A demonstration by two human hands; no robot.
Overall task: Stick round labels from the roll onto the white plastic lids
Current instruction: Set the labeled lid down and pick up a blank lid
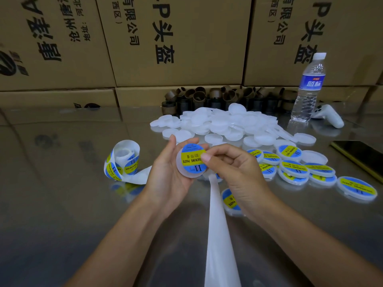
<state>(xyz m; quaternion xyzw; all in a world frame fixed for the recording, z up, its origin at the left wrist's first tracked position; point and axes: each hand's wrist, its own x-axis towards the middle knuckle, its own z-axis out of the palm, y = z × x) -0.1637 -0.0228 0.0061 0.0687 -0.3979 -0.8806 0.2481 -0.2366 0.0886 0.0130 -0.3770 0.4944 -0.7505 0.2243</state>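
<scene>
While the left hand [165, 172] curls its grip round the white lid [189, 174] above the bench [62, 204], the right hand [234, 168] pinches the label [192, 158] onto it; uneven pressure could wrinkle or skew the label.

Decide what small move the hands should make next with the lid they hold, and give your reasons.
Probably sweep the thumb of the right hand across the label: it already lies on the lid gripped by the left hand, but the thumb presses only its right edge.
</scene>
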